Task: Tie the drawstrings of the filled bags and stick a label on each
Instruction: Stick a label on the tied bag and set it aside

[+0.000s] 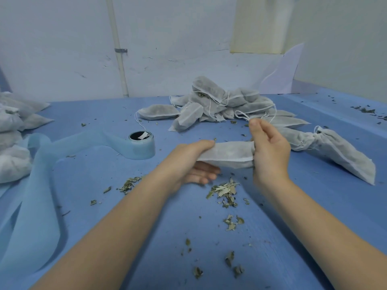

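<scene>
A white filled fabric bag (pixel 228 153) lies sideways between my hands above the blue table (pixel 209 248). My left hand (pixel 192 164) grips its left end, thumb on top and fingers underneath. My right hand (pixel 269 151) is curled round the bag's right end, and its thumb and forefinger pinch a thin white drawstring (pixel 243 116) higher up. A pile of filled bags (pixel 217 105) with loose strings sits behind. A blue roll of label tape (pixel 142 146) stands to the left, its strip trailing toward me.
A tied bag (pixel 339 151) lies at the right. More white bags (pixel 14 130) are stacked at the left edge. Dried leaf bits (pixel 226 191) are scattered on the table. A white wall with a pipe (pixel 118 49) stands behind.
</scene>
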Available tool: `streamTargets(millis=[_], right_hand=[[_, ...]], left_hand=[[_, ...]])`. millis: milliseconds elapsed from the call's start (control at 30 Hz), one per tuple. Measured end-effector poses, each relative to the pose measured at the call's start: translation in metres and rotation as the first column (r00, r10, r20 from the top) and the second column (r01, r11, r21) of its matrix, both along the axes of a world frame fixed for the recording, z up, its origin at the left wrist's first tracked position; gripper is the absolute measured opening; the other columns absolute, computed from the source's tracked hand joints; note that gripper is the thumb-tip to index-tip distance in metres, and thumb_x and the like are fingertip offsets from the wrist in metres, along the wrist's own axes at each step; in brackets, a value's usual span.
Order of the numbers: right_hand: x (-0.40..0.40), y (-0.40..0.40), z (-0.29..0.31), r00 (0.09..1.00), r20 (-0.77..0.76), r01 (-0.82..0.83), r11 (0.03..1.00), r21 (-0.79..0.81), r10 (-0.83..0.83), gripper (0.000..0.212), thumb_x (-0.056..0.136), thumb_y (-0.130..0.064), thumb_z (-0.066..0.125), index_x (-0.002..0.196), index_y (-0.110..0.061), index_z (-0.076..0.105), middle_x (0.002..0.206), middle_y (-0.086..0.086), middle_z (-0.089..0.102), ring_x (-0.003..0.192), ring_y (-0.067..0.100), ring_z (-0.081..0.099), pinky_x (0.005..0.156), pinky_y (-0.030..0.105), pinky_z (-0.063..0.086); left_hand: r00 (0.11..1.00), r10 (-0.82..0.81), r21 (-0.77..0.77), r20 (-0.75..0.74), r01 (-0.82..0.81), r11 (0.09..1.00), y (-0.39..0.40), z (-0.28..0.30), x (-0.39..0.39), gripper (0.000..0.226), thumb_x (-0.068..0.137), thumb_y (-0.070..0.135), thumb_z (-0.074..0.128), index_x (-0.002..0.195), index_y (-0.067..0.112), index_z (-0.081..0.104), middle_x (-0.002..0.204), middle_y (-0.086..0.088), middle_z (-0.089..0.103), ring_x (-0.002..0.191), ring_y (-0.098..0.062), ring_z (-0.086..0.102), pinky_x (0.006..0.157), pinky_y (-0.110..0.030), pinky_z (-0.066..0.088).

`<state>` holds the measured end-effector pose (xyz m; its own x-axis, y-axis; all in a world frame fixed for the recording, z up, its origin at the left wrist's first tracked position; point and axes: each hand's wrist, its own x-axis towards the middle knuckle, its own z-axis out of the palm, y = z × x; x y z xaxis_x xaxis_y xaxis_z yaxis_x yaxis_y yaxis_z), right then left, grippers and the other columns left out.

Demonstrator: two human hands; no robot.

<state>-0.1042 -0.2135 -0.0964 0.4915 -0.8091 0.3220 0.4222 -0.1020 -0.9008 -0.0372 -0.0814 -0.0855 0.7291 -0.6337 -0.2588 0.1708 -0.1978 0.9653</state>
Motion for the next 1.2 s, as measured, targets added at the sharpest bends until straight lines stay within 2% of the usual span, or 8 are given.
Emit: streamTargets(millis=[133, 300, 467, 600, 900, 1033, 1100, 1200], right_hand=[[-0.003, -0.003, -0.002, 0.981, -0.132, -0.156, 0.980, -0.126, 0.140, 0.009, 0.085, -0.024, 0.070, 0.078, -0.029, 0.072, 0.070, -0.009, 0.063, 0.063, 0.003, 0.053, 0.060, 0.014, 0.043], [-0.006, -0.003, -0.001, 0.956, -0.243, -0.238, 0.924, -0.299, 0.167, 0.006, 0.079, -0.026, 0.074, 0.076, -0.031, 0.074, 0.095, -0.010, 0.069, 0.086, -0.002, 0.057, 0.077, 0.013, 0.042], [-0.010, -0.001, -0.001, 0.937, -0.325, -0.295, 0.792, -0.535, 0.130, 0.010, 0.082, -0.026, 0.073, 0.076, -0.034, 0.071, 0.099, -0.011, 0.064, 0.088, 0.003, 0.050, 0.077, 0.009, 0.036], [-0.007, 0.001, -0.004, 0.932, -0.358, -0.283, 0.742, -0.608, 0.061, 0.005, 0.083, -0.027, 0.072, 0.082, -0.031, 0.071, 0.101, -0.013, 0.061, 0.094, 0.004, 0.050, 0.083, 0.010, 0.036], [0.024, 0.009, 0.012, 0.924, -0.366, -0.327, 0.722, -0.609, 0.110, 0.010, 0.085, -0.026, 0.070, 0.082, -0.035, 0.069, 0.100, -0.017, 0.064, 0.089, 0.002, 0.056, 0.081, 0.016, 0.041], [0.061, 0.027, 0.020, 0.899, -0.328, -0.399, 0.852, -0.338, 0.291, 0.018, 0.096, -0.032, 0.054, 0.113, -0.030, 0.059, 0.118, -0.012, 0.058, 0.107, 0.002, 0.055, 0.097, 0.023, 0.042], [0.079, 0.038, 0.018, 0.853, -0.310, -0.468, 0.878, -0.098, 0.420, 0.027, 0.100, -0.019, 0.047, 0.126, -0.013, 0.054, 0.111, -0.004, 0.058, 0.092, 0.004, 0.060, 0.093, 0.027, 0.049], [0.100, 0.048, 0.000, 0.735, -0.543, -0.579, 0.792, -0.191, 0.407, 0.044, 0.095, -0.001, 0.051, 0.139, -0.002, 0.043, 0.119, 0.005, 0.058, 0.088, 0.014, 0.060, 0.090, 0.030, 0.052]], left_hand=[[0.961, 0.050, -0.338, -0.271, -0.143, 0.930, -0.004, -0.002, -0.001, 0.019, 0.094, 0.008, 0.047, 0.105, -0.003, 0.059, 0.100, -0.019, 0.068, 0.088, -0.032, 0.068, 0.064, -0.042, 0.060], [0.949, 0.097, -0.383, -0.301, -0.213, 0.899, -0.003, -0.005, 0.001, 0.029, 0.088, 0.007, 0.049, 0.114, -0.004, 0.056, 0.114, -0.024, 0.064, 0.099, -0.038, 0.065, 0.069, -0.046, 0.059], [0.989, 0.103, -0.345, -0.104, -0.133, 0.929, 0.000, -0.005, 0.001, 0.049, 0.067, 0.045, 0.074, 0.100, 0.010, 0.068, 0.095, -0.009, 0.074, 0.088, -0.023, 0.072, 0.065, -0.038, 0.059], [0.960, 0.279, -0.300, 0.026, -0.259, 0.918, -0.003, -0.011, 0.006, 0.034, 0.081, 0.021, 0.072, 0.108, 0.003, 0.065, 0.102, -0.013, 0.072, 0.091, -0.025, 0.070, 0.078, -0.041, 0.058], [0.898, 0.433, -0.367, 0.073, -0.379, 0.849, 0.004, -0.002, 0.015, 0.021, 0.091, 0.013, 0.061, 0.108, 0.001, 0.063, 0.106, -0.017, 0.069, 0.099, -0.032, 0.066, 0.090, -0.049, 0.052], [0.745, 0.656, -0.370, 0.119, -0.580, 0.726, 0.019, 0.004, 0.040, 0.029, 0.091, 0.023, 0.059, 0.113, 0.003, 0.058, 0.113, -0.012, 0.064, 0.105, -0.032, 0.061, 0.092, -0.049, 0.050], [0.635, 0.766, -0.380, 0.100, -0.687, 0.619, 0.032, 0.008, 0.056, 0.030, 0.091, 0.027, 0.058, 0.109, 0.003, 0.057, 0.111, -0.010, 0.062, 0.103, -0.032, 0.061, 0.089, -0.047, 0.051], [0.528, 0.846, -0.368, 0.066, -0.776, 0.513, 0.051, 0.007, 0.076, 0.029, 0.090, 0.033, 0.057, 0.106, 0.008, 0.054, 0.107, -0.008, 0.061, 0.102, -0.032, 0.062, 0.089, -0.045, 0.052]])
